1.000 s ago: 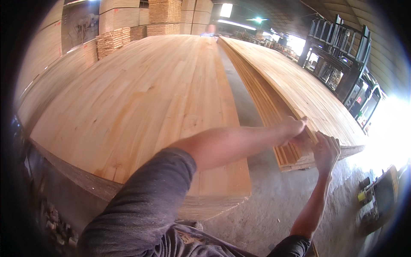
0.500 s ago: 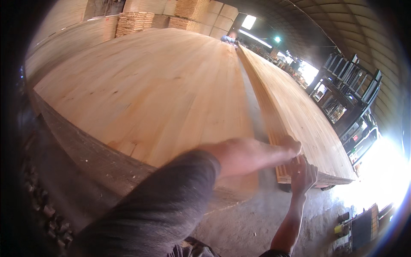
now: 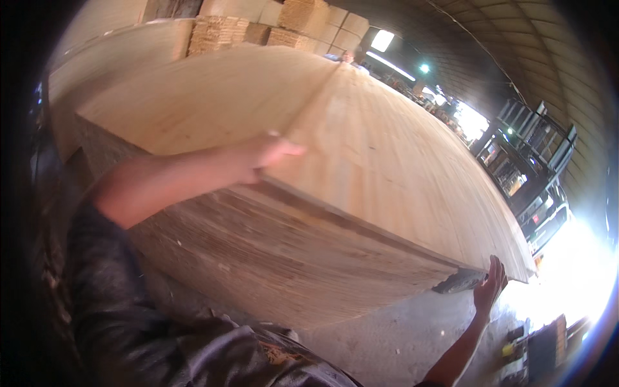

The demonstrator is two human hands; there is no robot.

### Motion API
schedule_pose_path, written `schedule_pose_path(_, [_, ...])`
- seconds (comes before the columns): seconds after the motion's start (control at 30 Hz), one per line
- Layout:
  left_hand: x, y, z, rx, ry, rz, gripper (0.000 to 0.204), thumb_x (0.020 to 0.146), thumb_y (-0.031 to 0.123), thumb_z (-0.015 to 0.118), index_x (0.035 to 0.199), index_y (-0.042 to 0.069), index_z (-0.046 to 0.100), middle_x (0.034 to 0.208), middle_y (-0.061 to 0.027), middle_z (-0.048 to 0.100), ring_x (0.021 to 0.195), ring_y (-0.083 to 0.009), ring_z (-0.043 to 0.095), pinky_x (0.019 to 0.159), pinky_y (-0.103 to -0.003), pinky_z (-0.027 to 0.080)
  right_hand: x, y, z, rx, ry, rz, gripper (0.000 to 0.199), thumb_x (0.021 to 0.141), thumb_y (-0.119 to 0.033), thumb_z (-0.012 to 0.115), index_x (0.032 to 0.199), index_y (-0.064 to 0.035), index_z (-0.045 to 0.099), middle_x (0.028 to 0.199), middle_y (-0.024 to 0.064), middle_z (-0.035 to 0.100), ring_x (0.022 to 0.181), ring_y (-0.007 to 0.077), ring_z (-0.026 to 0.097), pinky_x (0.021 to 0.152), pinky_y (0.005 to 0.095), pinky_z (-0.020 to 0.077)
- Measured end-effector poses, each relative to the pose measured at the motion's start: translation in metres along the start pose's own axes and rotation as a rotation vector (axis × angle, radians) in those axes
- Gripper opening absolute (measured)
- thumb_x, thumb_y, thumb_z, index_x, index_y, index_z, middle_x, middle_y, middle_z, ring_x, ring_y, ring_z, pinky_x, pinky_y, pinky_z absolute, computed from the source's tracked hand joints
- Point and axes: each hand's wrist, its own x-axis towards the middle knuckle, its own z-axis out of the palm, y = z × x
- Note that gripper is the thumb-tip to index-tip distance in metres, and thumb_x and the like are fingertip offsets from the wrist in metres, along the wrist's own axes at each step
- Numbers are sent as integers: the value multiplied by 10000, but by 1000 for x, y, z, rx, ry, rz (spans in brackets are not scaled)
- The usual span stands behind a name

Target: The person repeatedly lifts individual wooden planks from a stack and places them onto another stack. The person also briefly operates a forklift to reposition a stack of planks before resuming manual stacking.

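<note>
A wide, pale wood panel (image 3: 380, 155) lies across the top of a tall stack of wood sheets (image 3: 277, 258), and its left edge crosses the sheet beneath. My left hand (image 3: 271, 153) is closed around the panel's near left corner, with a finger or thumb stretched over the top face; motion blurs it slightly. Far to the right, my right hand (image 3: 491, 287) is raised beside the near right end of the panel. Its fingers point up and nothing shows in it; whether it touches the edge I cannot tell.
At the far end of the panel a person (image 3: 348, 58) is partly visible. Stacked lumber (image 3: 216, 35) stands at the back left. A dark forklift-like machine (image 3: 525, 155) is on the right, above a grey floor (image 3: 367, 342). Bright light floods in at lower right.
The panel has shifted left from the right-hand pile, covering the gap between the piles. My left hand moved left with its corner; my right hand came off the edge and moved right, fingers opening.
</note>
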Motion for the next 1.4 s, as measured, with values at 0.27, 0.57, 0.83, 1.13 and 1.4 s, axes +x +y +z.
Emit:
schedule_pose_path(0.27, [-138, 26, -418, 417, 150, -113, 391, 1040, 386, 734, 1088, -1, 706, 999, -87, 728, 873, -154, 678, 750, -379, 550, -49, -250, -125, 76, 168, -429, 314, 959, -34, 667, 1271, -17, 692, 1255, 171, 755, 1141, 333, 718, 993, 507, 504])
schedule_pose_path(0.57, [-215, -42, -765, 1740, 819, 20, 434, 1068, 384, 633, 972, -34, 700, 1023, -183, 701, 926, -209, 662, 822, -416, 522, -66, -545, -261, 414, 251, -728, 224, 995, -223, 756, 1160, -72, 766, 1186, 75, 789, 1031, 202, 718, 907, 424, 528])
schedule_pose_path(0.83, [-205, -111, -854, 922, 1060, -44, 706, 1066, 527, 618, 1402, -95, 619, 1323, -272, 711, 1177, -383, 704, 1031, -483, 519, -79, -427, -234, 418, 407, -197, 290, 1051, -274, 683, 1182, -34, 779, 1143, 131, 783, 1093, 333, 710, 1013, 498, 504])
schedule_pose_path(1.13, [-177, -124, -866, 1106, 1209, -169, 909, 1002, 713, 602, 1320, -136, 669, 1271, -326, 731, 1261, -426, 696, 1078, -496, 513, -56, -293, -122, 619, 252, 168, 346, 1083, -231, 545, 1179, 3, 781, 1200, 196, 779, 1163, 384, 709, 1078, 464, 496])
schedule_pose_path(1.4, [-109, -101, -840, 1299, 1141, -330, 880, 1060, 711, 460, 1345, -86, 700, 1360, -342, 688, 1331, -486, 634, 1132, -541, 471, 36, -272, -34, 300, -104, -142, 397, 1045, -351, 632, 1302, -72, 751, 1174, 156, 785, 1200, 360, 683, 1054, 487, 515])
